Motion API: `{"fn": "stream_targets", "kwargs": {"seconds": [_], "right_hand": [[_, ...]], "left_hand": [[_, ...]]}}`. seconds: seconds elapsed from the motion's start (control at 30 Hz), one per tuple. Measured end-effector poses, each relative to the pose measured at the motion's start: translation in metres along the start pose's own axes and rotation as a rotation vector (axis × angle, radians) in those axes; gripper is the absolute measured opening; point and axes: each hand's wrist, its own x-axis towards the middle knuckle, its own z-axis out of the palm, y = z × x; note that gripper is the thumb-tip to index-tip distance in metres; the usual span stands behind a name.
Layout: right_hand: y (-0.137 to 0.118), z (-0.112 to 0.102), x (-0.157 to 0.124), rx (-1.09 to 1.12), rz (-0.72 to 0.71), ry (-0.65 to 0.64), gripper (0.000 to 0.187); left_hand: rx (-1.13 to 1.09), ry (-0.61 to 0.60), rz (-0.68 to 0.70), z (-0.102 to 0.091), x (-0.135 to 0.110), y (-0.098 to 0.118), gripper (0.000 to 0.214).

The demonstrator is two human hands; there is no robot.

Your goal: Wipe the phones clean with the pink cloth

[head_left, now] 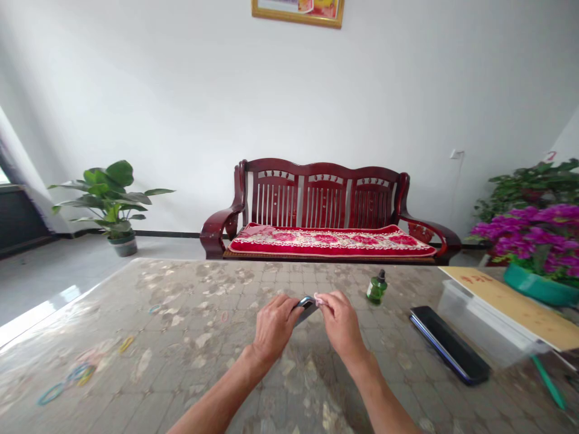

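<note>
My left hand (275,322) is closed on a phone (307,308) with a shiny silver-blue rim, held tilted above the table. Most of its lower part is hidden from me. Close beside its upper right corner, my right hand (339,316) pinches a small pale pink elastic band (318,298). Whether the band is looped round the phone's corner I cannot tell. Both hands are over the middle of the patterned tablecloth (217,386).
Coloured elastic bands (52,393) lie at the left, including a yellow one (126,344). To the right stand a green dropper bottle (377,288), a dark phone (450,343), a clear plastic box (479,325) under a tan board (515,304), and purple flowers (534,235). A wooden bench (323,193) is beyond.
</note>
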Motion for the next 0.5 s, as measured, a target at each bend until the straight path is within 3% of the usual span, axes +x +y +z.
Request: {"fn": "stream_targets", "kwargs": {"seconds": [0.2, 0.4, 0.5], "right_hand": [[-0.032, 0.001, 0.008, -0.031, -0.176, 0.019, 0.020], [-0.010, -0.001, 0.005, -0.130, -0.131, 0.061, 0.023], [-0.011, -0.001, 0.006, -0.149, -0.130, 0.062, 0.024]], "left_hand": [[-0.057, 0.119, 0.000, 0.001, -0.004, -0.007, 0.015], [-0.079, 0.145, -0.031, 0.001, -0.006, -0.010, 0.015], [-0.088, 0.139, -0.031, 0.000, -0.005, -0.009, 0.015]]}}
